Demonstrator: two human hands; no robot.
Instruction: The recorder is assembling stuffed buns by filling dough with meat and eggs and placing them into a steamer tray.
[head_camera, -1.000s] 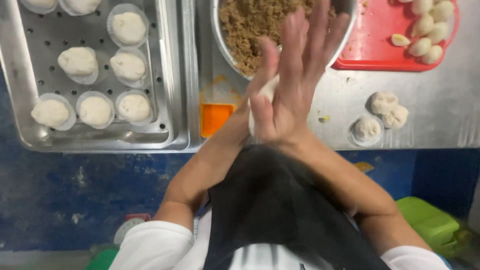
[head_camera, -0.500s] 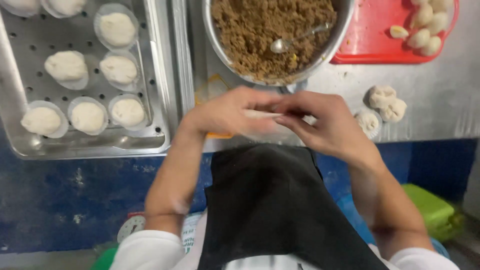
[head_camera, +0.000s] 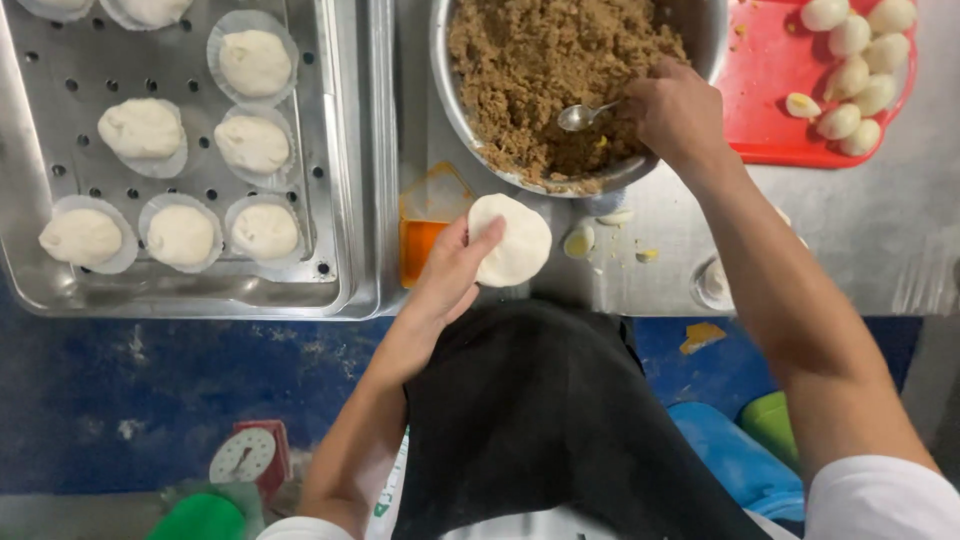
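Head view: looking straight down at a steel worktop (head_camera: 860, 250), with the person's black apron at the bottom.
Left hand: the left hand (head_camera: 452, 268) is cupped palm-up, fingers half spread, with a flat dough round (head_camera: 513, 240) lying across the fingertips.
Right hand: the right hand (head_camera: 678, 112) is closed around the handle of a metal spoon (head_camera: 585, 115), whose bowl rests in the filling.
Dough round: pale, smooth and thin, near circular; it sits just below the rim of the bowl and beside an orange tub (head_camera: 428, 222).
Filling: brown crumbly mince (head_camera: 545, 70) heaped in a big steel bowl (head_camera: 700, 30).
Risk, dough: the round rests only on the fingers and overhangs them, so it looks likely to sag, fold or slip off if the hand tips.
Risk, filling: the mince looks loose; an overfull or tilted spoon could shed crumbs on the worktop or load the round too heavily and tear it.
Tray: a perforated steel tray (head_camera: 340, 150) to the left holds finished white buns (head_camera: 254, 62) on paper cups, well apart from the hands.
Board: a red board (head_camera: 770, 110) at upper right carries peeled eggs (head_camera: 850, 75).
Worktop scraps: egg pieces (head_camera: 578, 241) lie just beside the dough round.
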